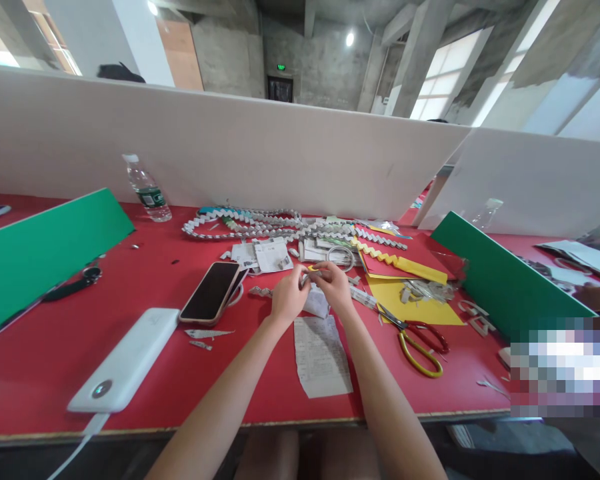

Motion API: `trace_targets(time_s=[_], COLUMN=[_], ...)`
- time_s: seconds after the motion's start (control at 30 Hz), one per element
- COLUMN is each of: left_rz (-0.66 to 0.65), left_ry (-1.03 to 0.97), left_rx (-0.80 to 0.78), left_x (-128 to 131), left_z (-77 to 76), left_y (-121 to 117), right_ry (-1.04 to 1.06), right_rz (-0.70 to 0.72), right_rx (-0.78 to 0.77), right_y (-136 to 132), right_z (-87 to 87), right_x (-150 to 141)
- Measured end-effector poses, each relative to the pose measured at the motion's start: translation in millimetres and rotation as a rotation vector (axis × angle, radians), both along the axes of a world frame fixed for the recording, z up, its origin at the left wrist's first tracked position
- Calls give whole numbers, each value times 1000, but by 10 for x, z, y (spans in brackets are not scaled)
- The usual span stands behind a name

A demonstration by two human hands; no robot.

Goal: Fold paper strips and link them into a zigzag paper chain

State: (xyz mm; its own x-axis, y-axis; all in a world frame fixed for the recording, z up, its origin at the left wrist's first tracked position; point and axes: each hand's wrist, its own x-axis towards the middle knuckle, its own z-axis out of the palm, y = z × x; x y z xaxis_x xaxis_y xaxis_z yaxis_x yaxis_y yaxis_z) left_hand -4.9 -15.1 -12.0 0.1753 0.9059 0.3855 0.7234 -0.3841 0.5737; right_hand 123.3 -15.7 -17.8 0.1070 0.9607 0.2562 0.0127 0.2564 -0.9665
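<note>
Both my hands meet over the middle of the red table. My left hand (290, 293) and my right hand (333, 283) pinch a small folded paper strip (311, 269), with grey and yellow showing between the fingertips. Just below them lies a folded piece of white paper (317, 303). Nearer to me is a torn printed sheet (324, 360). Long zigzag chains of folded paper (220, 231) lie behind my hands, and a yellow zigzag strip (380, 255) is to their right. Scissors (405, 325) with red and yellow handles rest open at the right.
A phone (210, 293) and a white power bank (127, 357) with a cable lie left. A water bottle (149, 190) stands by the white partition (205, 147). Green boards (505, 273) flank the table. Yellow paper (430, 308) bears scraps. Another person is at the right edge.
</note>
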Motion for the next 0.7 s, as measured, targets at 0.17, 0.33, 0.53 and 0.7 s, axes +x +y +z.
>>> trace_targets(time_s=[0.17,0.33,0.53,0.7], left_rz=[22,29,30,-4], left_ry=[64,36,-39,-141], left_rx=[-19,-6,12,6], left_x=[13,-1,-36,-55], left_z=[9,21,45,-1], left_y=[-17,-24,-13,31], right_ry=[-212,-269,-211,-112], right_rz=[-25,-19,-17,-86], right_rx=[131,155,163,141], right_y=[-33,-57,-111,-115], right_z=[-9,23,88,110], right_x=[-21,-21,-52,-58])
